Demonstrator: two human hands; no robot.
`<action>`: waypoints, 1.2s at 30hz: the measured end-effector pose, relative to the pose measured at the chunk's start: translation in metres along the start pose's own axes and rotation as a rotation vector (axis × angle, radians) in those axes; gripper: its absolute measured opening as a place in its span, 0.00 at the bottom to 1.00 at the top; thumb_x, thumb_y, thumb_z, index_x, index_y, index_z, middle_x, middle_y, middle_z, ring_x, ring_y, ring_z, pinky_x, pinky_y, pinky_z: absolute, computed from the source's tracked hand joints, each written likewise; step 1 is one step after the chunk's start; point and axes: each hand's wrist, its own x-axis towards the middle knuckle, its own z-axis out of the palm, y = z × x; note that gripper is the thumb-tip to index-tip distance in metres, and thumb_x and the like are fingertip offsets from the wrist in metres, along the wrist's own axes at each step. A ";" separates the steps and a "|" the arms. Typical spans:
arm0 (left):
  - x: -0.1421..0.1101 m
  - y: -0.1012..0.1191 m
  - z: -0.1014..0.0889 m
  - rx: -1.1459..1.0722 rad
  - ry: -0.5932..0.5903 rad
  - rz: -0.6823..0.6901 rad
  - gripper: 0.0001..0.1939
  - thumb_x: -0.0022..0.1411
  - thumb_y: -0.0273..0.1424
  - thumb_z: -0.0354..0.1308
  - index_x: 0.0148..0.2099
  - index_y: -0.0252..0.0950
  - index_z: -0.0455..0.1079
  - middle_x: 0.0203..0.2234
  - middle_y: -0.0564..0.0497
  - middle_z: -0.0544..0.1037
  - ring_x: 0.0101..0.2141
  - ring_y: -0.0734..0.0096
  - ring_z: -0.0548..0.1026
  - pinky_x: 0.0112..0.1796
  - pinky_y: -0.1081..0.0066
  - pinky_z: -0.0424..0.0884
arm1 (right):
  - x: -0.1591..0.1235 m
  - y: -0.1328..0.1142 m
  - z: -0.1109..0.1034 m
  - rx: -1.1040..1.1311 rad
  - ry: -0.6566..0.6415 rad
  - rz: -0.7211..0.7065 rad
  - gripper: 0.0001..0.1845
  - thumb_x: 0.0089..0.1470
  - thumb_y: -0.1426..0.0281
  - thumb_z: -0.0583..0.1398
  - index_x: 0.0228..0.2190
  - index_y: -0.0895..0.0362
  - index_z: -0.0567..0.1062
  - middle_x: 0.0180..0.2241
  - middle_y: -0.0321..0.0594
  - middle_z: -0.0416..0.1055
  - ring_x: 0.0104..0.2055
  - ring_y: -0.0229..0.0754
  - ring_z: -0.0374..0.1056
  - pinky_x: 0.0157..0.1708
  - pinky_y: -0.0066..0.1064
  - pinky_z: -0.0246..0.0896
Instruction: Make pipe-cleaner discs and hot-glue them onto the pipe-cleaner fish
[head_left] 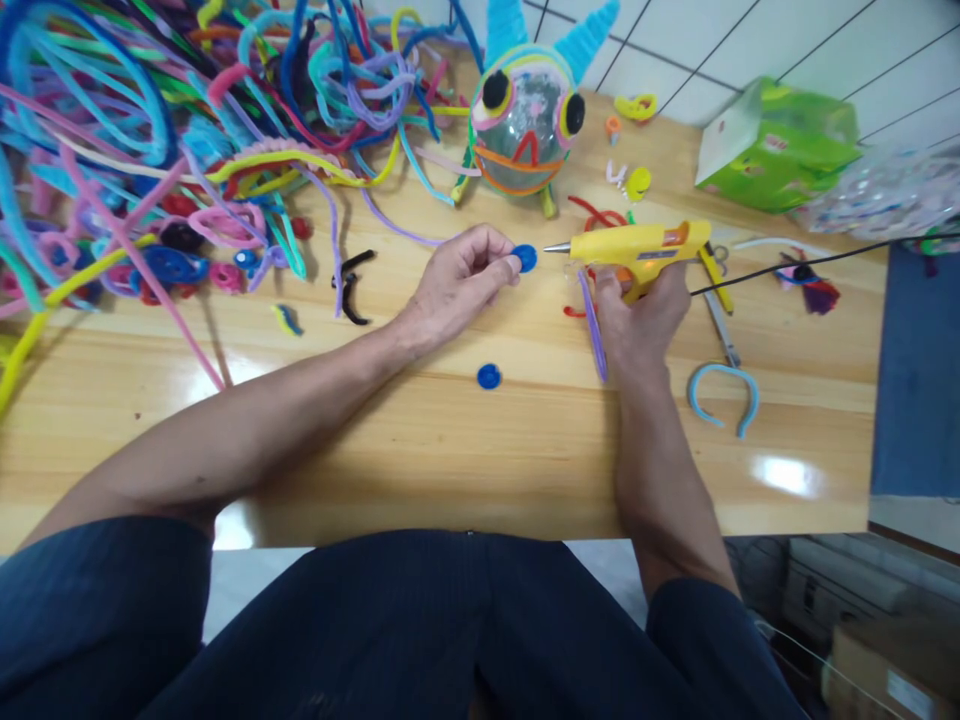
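My left hand (474,272) pinches a small blue disc (525,258), a coil or button, by its edge. In my right hand (643,312) is a yellow hot glue gun (637,245), its metal nozzle pointing left, just short of the disc. A second blue disc (489,376) lies on the table below my left hand. Behind stands a clear round figure (525,120) with blue ears, black-and-yellow eyes and an orange mouth. Purple pipe cleaner pieces (592,325) lie beside my right hand.
A tangled heap of coloured pipe cleaners (225,130) covers the back left of the wooden table (420,450). A green-and-white package (780,145) sits at the back right. A black cord (795,265) trails right from the glue gun. A blue curved pipe cleaner (724,370) and scissors (721,325) lie to the right.
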 end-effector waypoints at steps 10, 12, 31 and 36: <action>0.000 0.001 0.002 -0.026 0.023 -0.041 0.22 0.71 0.52 0.68 0.40 0.39 0.72 0.30 0.52 0.81 0.24 0.75 0.75 0.24 0.74 0.71 | 0.001 0.003 0.003 -0.035 0.043 -0.058 0.20 0.61 0.55 0.66 0.50 0.52 0.75 0.44 0.44 0.81 0.51 0.54 0.81 0.51 0.52 0.82; 0.000 0.003 0.002 -0.042 0.026 -0.053 0.21 0.71 0.51 0.69 0.40 0.39 0.72 0.29 0.53 0.81 0.24 0.75 0.74 0.23 0.74 0.70 | 0.001 0.006 0.004 -0.048 0.050 -0.066 0.20 0.62 0.53 0.66 0.50 0.51 0.74 0.45 0.45 0.82 0.50 0.54 0.82 0.49 0.52 0.83; 0.000 0.004 0.003 -0.070 0.034 -0.057 0.22 0.69 0.52 0.71 0.39 0.39 0.72 0.28 0.53 0.81 0.22 0.76 0.72 0.22 0.74 0.66 | 0.002 0.013 0.003 -0.024 -0.012 -0.059 0.15 0.62 0.58 0.65 0.46 0.51 0.72 0.46 0.45 0.80 0.55 0.55 0.79 0.54 0.56 0.80; 0.000 0.004 0.003 -0.069 0.030 -0.047 0.23 0.68 0.54 0.71 0.38 0.40 0.72 0.28 0.53 0.81 0.22 0.76 0.72 0.21 0.74 0.67 | 0.002 0.017 0.004 -0.025 -0.012 -0.070 0.14 0.62 0.59 0.65 0.46 0.51 0.72 0.46 0.45 0.79 0.54 0.55 0.79 0.53 0.54 0.80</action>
